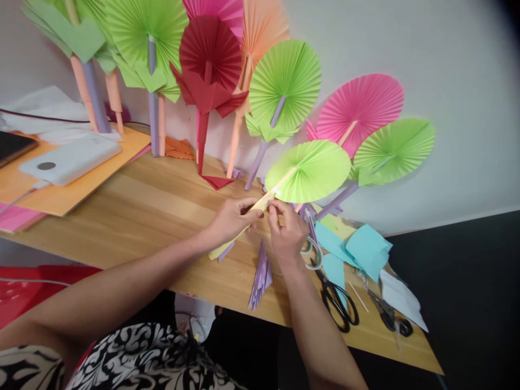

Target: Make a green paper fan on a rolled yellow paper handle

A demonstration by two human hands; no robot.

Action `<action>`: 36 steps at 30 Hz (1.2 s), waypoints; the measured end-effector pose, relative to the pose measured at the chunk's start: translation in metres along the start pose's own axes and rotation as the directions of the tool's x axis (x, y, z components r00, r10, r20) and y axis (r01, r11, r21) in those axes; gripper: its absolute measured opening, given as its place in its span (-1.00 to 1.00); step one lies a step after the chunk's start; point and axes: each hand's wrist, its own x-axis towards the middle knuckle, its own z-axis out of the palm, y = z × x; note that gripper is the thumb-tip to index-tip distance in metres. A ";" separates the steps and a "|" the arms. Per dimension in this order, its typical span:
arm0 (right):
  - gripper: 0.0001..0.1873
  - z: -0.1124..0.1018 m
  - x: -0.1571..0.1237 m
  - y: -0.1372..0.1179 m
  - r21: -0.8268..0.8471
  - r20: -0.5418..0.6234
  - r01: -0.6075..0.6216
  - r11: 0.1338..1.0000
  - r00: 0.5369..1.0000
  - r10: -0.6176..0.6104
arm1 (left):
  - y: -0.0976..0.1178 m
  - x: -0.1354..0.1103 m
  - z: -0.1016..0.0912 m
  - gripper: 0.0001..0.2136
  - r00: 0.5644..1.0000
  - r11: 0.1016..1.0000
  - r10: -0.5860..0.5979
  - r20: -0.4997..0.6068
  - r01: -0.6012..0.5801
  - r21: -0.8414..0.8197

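Note:
A lime green pleated paper fan (311, 169) on a pale yellow rolled paper stick (234, 234) is held above the wooden table (138, 211). My left hand (231, 219) grips the stick just below the fan. My right hand (286, 230) pinches the stick at the fan's base, fingertips touching the paper. A folded purple pleated paper (262, 276) lies under my hands near the table's front edge.
Many finished paper fans (284, 86) lean against the white wall. Black scissors (339, 303), a tape roll (312, 254) and teal paper pieces (357, 249) lie to the right. A white power bank (69, 158) rests on orange paper at left.

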 end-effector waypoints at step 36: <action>-0.91 -0.007 0.003 0.000 -0.005 -0.115 -0.002 1.000 0.993 0.002 | -0.003 0.008 -0.011 -0.88 0.996 0.964 -0.089 0.006 0.088 -0.250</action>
